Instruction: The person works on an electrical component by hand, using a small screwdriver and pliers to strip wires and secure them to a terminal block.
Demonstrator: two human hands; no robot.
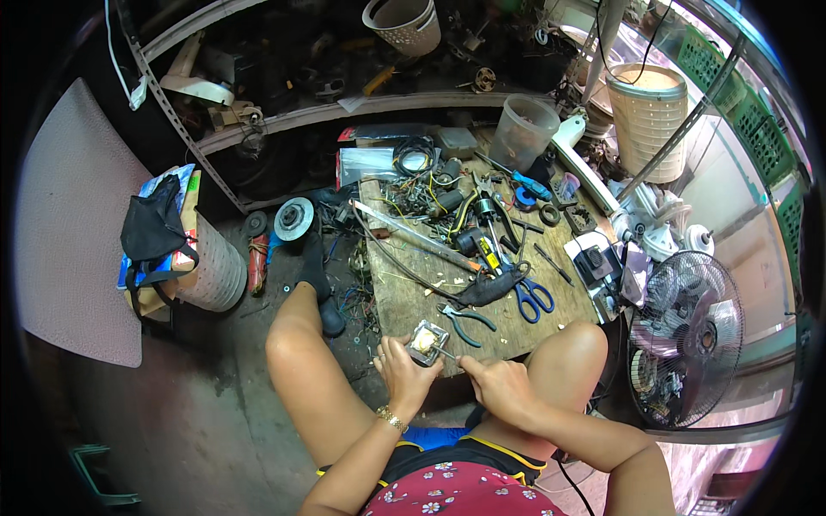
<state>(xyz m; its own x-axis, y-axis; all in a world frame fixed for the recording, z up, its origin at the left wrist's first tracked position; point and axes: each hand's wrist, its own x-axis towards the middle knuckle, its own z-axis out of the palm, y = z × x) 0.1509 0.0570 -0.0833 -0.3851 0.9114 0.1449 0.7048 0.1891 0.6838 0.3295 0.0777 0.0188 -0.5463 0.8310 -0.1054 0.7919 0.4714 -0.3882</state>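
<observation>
My left hand (403, 371) grips a small square metal-edged part (427, 339) with a pale yellowish inside, just off the near edge of the wooden worktable (404, 320). My right hand (503, 389) is closed round a thin metal-shafted tool (445, 353); its handle is hidden in the fist. The tool's tip meets the near right side of the part. On the table just beyond lie pliers (469, 323) with dark handles, blue-handled scissors (535, 301) and a dark wrapped object (490, 291) with a cable.
Loose wires, hand tools and a clear plastic bucket (523, 129) crowd the table's far side. A caged fan (688, 340) stands at the right. To the left are a perforated basket (215, 273) with a black bag on top and an angle grinder (257, 254).
</observation>
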